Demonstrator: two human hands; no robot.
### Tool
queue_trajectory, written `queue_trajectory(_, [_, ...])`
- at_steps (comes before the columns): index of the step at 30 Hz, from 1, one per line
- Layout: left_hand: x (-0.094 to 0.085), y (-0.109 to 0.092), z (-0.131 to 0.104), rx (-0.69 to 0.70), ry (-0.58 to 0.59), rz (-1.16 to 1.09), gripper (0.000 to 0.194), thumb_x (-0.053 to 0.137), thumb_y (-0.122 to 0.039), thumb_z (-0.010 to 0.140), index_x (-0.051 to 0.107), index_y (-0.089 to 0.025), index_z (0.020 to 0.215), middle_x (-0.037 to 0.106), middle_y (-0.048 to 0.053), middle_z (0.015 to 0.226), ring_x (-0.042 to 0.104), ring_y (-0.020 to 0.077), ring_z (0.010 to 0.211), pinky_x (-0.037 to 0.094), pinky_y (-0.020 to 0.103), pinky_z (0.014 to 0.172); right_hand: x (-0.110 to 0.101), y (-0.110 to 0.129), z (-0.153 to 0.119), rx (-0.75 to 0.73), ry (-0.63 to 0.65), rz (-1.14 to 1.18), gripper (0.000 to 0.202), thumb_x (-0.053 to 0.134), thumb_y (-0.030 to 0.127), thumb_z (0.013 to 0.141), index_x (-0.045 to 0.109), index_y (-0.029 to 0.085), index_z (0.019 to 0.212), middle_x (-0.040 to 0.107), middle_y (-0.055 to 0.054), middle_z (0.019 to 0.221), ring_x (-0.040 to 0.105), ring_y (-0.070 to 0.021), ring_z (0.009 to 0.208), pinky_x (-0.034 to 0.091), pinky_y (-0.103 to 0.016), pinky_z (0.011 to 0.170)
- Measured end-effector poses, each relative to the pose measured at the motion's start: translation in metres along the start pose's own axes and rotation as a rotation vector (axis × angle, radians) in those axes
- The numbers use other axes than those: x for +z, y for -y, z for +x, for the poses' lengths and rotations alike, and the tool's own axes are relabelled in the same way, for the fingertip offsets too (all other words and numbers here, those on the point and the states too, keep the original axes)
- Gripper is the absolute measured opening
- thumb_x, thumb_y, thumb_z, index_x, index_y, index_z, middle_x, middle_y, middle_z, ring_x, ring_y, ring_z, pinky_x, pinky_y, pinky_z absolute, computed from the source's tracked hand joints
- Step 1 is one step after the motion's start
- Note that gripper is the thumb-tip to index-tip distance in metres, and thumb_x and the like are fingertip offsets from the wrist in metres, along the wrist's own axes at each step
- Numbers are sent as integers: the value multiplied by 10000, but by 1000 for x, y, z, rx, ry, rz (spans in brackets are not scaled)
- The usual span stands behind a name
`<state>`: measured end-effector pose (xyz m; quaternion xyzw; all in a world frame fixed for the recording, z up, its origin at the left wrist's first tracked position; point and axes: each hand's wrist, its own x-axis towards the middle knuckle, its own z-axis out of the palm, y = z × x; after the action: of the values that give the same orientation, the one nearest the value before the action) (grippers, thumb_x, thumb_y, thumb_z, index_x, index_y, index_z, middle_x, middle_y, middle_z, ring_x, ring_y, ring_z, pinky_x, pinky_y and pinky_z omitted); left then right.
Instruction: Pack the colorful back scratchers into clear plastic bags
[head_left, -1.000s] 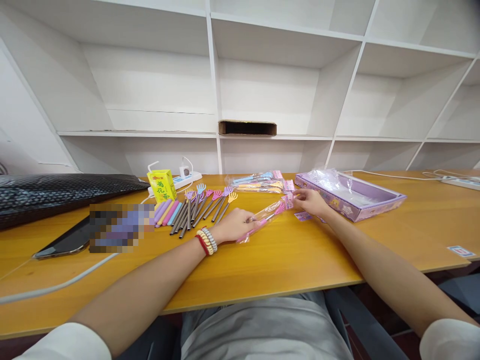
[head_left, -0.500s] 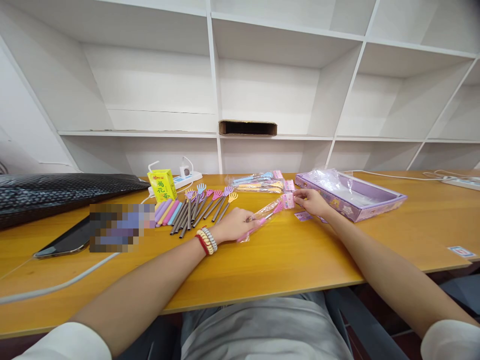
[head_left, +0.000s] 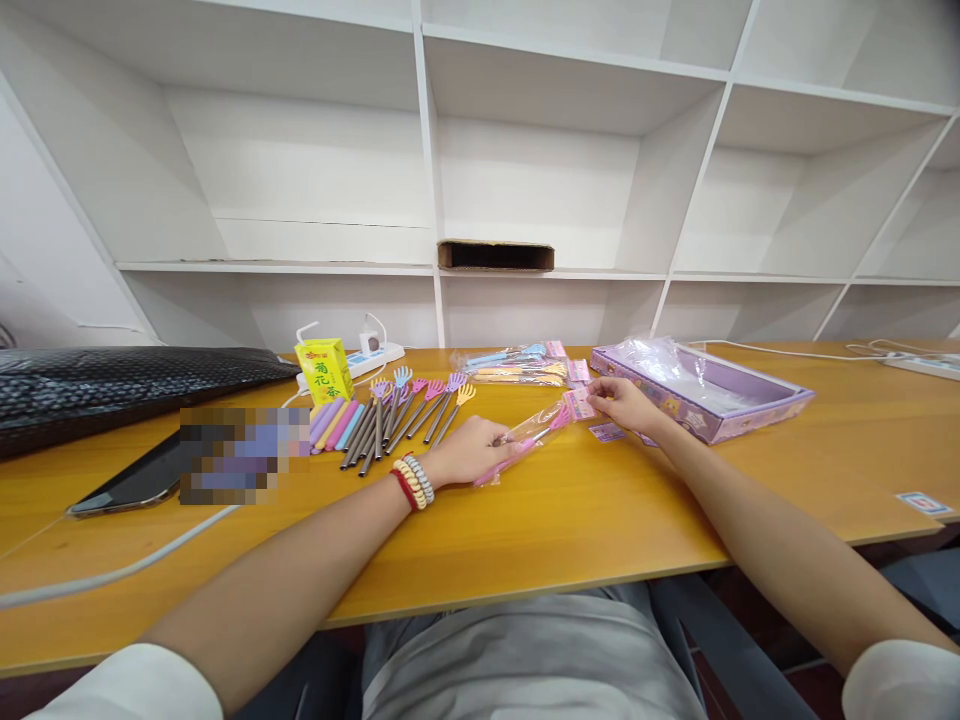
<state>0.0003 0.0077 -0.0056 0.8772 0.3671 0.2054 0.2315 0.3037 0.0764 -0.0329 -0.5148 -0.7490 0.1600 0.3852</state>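
Note:
A pink back scratcher in a clear plastic bag [head_left: 531, 438] lies slanted just over the table, held at both ends. My left hand [head_left: 469, 450] is closed on its lower, handle end. At the upper end my right hand [head_left: 622, 402] pinches the bag's pink header card [head_left: 580, 403]. Behind them lie bagged back scratchers [head_left: 517, 365] in blue and yellow. Left of my left hand are loose back scratcher rods with coloured hand-shaped heads [head_left: 431, 391]. Several pastel handles [head_left: 334, 425] lie side by side there. A small purple card [head_left: 606, 432] is under my right hand.
A purple box tray [head_left: 750, 420] with clear plastic bags stands at the right. At the left are a yellow drink carton [head_left: 324, 370], a power strip [head_left: 379, 356], a phone [head_left: 131, 475] and a white cable [head_left: 150, 553]. White shelving [head_left: 540, 180] rises behind the table.
The bagged back scratcher's upper end and header card have shifted very slightly to the right. Both hands keep nearly the same places.

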Motion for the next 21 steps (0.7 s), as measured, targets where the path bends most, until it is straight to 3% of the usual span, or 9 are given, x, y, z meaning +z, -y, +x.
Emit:
queue_trajectory(6, [-1, -3, -1, 5, -3, -5, 555, 370, -621, 814, 465, -156, 525, 468, -4, 445, 372, 91, 443, 242, 241, 468, 2, -3, -1, 91, 65, 158, 211, 570, 372, 728, 492, 185, 784, 542, 27, 578, 496, -107, 502, 410, -223, 479])
queue_trajectory(14, [0, -1, 0, 21, 4, 37, 556, 369, -615, 819, 553, -143, 590, 502, 3, 495, 391, 94, 475, 246, 239, 480, 3, 4, -4, 77, 86, 264, 328, 663, 198, 578, 512, 166, 868, 611, 1, 732, 574, -126, 638, 460, -225, 572])
queue_trajectory(21, [-2, -2, -1, 10, 19, 33, 501, 386, -564, 834, 550, -151, 603, 528, 1, 502, 432, 104, 482, 268, 240, 489, 2, 5, -3, 144, 87, 151, 257, 622, 389, 678, 585, 145, 754, 551, 9, 634, 494, -107, 543, 393, -208, 468])
